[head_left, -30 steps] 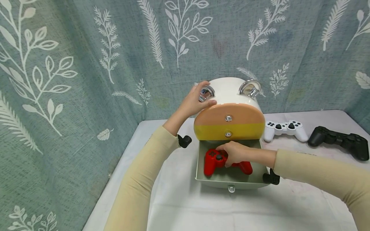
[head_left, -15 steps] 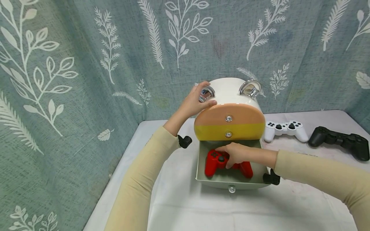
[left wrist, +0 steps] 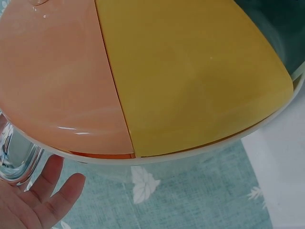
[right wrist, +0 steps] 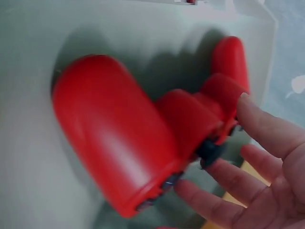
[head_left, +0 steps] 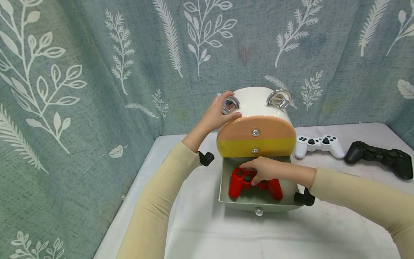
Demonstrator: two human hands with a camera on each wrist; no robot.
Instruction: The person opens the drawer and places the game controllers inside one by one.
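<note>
A round-topped white drawer box (head_left: 255,99) stands on the table, with peach and yellow drawer fronts and two chrome loops on top. My left hand (head_left: 218,111) rests on its upper left, beside the left loop (head_left: 231,104), thumb on the front edge. In the left wrist view two straight fingers (left wrist: 69,191) show beside the shell. The pale green bottom drawer (head_left: 258,207) is pulled out and holds a red game controller (head_left: 237,185). My right hand (head_left: 266,169) is over the controller's middle, its loosely spread fingers and thumb (right wrist: 257,119) close around it; contact is hard to tell.
To the right of the box lie a white game controller (head_left: 318,144) and a black game controller (head_left: 378,158). White cloth (head_left: 207,216) covers the table. A green leaf-patterned curtain (head_left: 181,54) hangs behind and at the left.
The red controller has shifted slightly within the drawer. My right hand has drawn back a little to the right over it, its wrist turning slightly. The left hand has stayed put.
</note>
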